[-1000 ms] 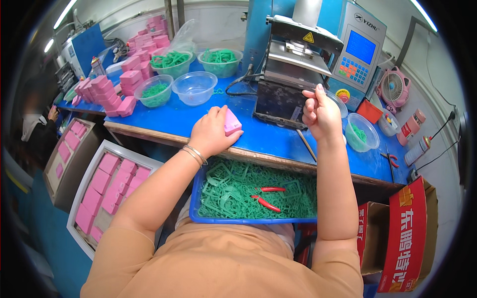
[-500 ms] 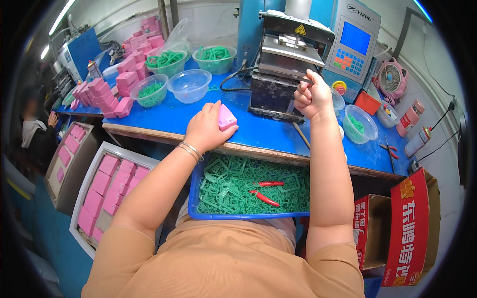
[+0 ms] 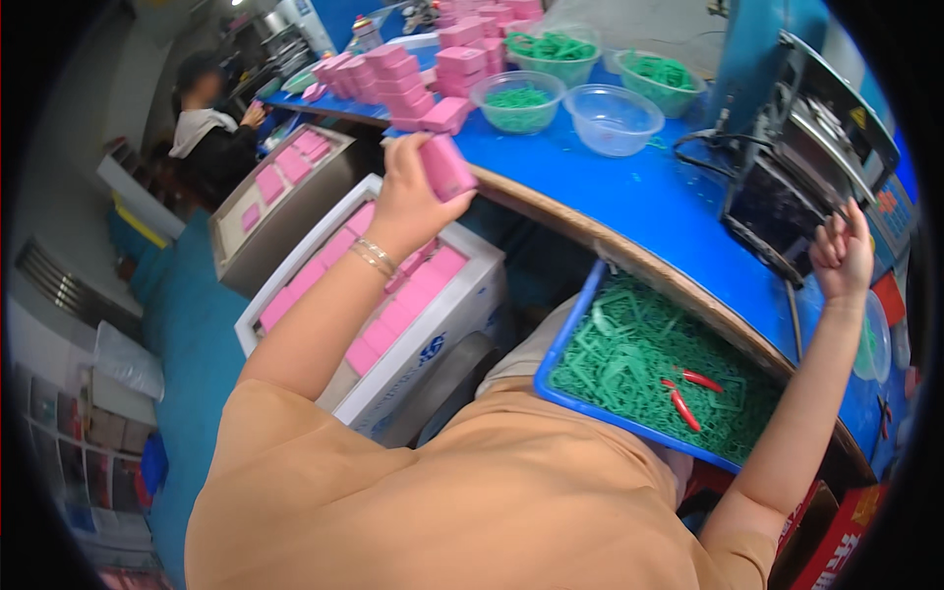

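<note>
A pink box-shaped block (image 3: 448,169) is gripped in my left hand (image 3: 405,197), raised over the far end of a white carton (image 3: 369,187) filled with rows of similar pink blocks. At the right, my right hand (image 3: 843,256) has its fingers curled in front of the press machine (image 3: 787,187), its fingertips close to the press plate's edge. Whatever those fingers hold, if anything, cannot be made out. Below the bench edge, between my arms, a blue tray (image 3: 559,379) carries green plastic scraps and red-handled pliers (image 3: 683,405).
Stacked pink blocks (image 3: 398,84) stand on the blue bench (image 3: 629,202), beside clear bowls (image 3: 615,123), several with green pieces. A second carton (image 3: 231,231) of pink blocks lies farther left. Beyond it is another person (image 3: 211,138). A red box (image 3: 846,541) sits low at the right.
The view has swung left. My left hand has carried the pink block off the bench to above the white carton. My right hand remains by the press.
</note>
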Motion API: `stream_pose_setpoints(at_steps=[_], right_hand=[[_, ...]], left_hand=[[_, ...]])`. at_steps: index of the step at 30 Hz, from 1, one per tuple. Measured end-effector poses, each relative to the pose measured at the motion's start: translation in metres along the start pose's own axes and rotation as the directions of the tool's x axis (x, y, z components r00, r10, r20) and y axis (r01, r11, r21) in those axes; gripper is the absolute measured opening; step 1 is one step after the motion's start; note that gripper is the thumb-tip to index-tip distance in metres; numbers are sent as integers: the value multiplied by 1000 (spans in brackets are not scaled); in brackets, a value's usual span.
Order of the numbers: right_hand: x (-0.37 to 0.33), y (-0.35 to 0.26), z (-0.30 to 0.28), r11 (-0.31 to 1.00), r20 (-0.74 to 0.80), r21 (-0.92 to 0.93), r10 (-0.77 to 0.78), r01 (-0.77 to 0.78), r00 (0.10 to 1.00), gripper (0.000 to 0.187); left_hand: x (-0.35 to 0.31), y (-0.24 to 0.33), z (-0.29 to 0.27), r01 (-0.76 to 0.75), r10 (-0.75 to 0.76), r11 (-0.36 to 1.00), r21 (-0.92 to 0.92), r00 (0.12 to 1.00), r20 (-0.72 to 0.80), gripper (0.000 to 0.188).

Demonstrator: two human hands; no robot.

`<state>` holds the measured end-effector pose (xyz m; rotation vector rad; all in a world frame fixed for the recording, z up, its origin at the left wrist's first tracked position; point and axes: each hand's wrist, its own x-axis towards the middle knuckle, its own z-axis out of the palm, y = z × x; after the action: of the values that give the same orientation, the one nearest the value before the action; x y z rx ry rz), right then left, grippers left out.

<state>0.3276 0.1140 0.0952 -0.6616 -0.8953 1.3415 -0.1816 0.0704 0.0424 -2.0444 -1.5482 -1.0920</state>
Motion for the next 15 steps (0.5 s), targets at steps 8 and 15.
stream_pose_setpoints(at_steps=[8,15], right_hand=[[22,2,-32,1000,76,-9,4,-3,997,38],[16,2,-26,998,-238,-32,-62,55,969,36]], left_hand=[[-151,-98,-66,466,-557,828,313,749,358,81],[-193,-163,-101,467,-796,604,646,321,513,85]])
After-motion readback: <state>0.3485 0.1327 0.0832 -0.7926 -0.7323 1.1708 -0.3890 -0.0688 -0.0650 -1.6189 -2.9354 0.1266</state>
